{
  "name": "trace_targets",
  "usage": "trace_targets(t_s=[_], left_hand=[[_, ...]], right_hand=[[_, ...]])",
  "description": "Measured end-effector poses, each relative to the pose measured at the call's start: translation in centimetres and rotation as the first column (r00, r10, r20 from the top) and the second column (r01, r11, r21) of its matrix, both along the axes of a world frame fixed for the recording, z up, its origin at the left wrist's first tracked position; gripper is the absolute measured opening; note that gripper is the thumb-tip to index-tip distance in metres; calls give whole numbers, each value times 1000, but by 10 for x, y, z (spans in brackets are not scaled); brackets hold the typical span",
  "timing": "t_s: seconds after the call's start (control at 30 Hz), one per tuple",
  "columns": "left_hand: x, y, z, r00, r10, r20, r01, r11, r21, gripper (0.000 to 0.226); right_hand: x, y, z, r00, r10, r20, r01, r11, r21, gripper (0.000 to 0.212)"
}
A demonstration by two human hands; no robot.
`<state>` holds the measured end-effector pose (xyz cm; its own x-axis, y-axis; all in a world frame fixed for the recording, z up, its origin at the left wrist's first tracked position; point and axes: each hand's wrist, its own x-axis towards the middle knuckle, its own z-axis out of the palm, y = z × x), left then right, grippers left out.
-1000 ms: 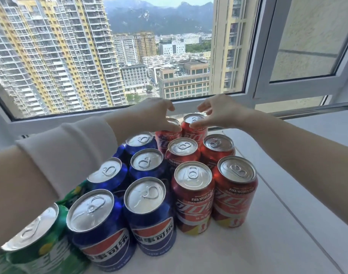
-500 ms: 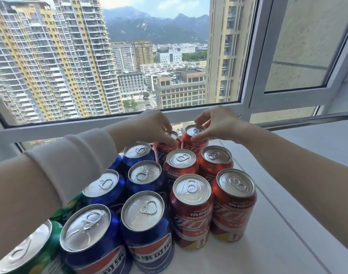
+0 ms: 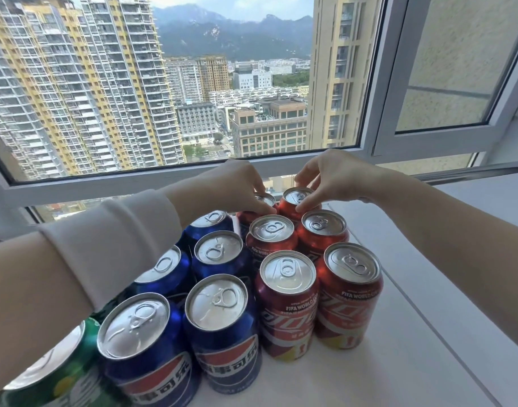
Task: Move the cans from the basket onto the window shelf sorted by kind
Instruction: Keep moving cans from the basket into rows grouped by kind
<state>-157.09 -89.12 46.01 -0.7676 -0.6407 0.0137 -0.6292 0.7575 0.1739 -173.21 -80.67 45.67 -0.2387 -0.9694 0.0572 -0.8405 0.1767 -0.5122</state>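
Note:
Cans stand in rows by kind on the white window shelf (image 3: 422, 342): several red cans (image 3: 287, 274) on the right, several blue cans (image 3: 219, 304) in the middle, and a green can (image 3: 69, 380) at the lower left. My left hand (image 3: 240, 186) pinches the top rim of the rear left red can (image 3: 247, 215). My right hand (image 3: 331, 177) pinches the top rim of the rear right red can (image 3: 291, 196). Both rear cans stand upright on the shelf, right behind the other red cans. My left forearm hides part of the blue and green rows. No basket is in view.
The window frame (image 3: 169, 177) runs just behind the rear cans, with glass and a city view beyond. An open window sash (image 3: 445, 139) and a metal rail (image 3: 475, 171) are at the right. Bare shelf extends to the right of the red cans.
Both hands have come down from just above the rear red cans and closed their fingers on the rims. The view has tilted up slightly; the standing cans have not moved.

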Motion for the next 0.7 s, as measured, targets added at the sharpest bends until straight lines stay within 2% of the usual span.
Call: trace_targets(t_s=[0.23,0.37,0.43,0.57,0.7], left_hand=[[-1,1,-1,998,-5,63,6,1000,-27,54],[0,11,2,992,1,129,5,999,-50,61],[5,22,10,996,0,95,3,1000,-29,64],[33,68,22,990,-84,-112,77,995,-60,58],[57,111,2,985,-149,-88,138,983,-118,59]], right_hand=[[-3,-1,-1,1000,29,-1,-29,999,28,60],[1,5,-4,997,55,51,-57,998,30,58],[4,18,-2,995,26,99,-24,999,-21,58],[14,71,-4,976,-21,216,72,970,-231,64],[32,129,-30,943,42,329,72,942,-328,63]])
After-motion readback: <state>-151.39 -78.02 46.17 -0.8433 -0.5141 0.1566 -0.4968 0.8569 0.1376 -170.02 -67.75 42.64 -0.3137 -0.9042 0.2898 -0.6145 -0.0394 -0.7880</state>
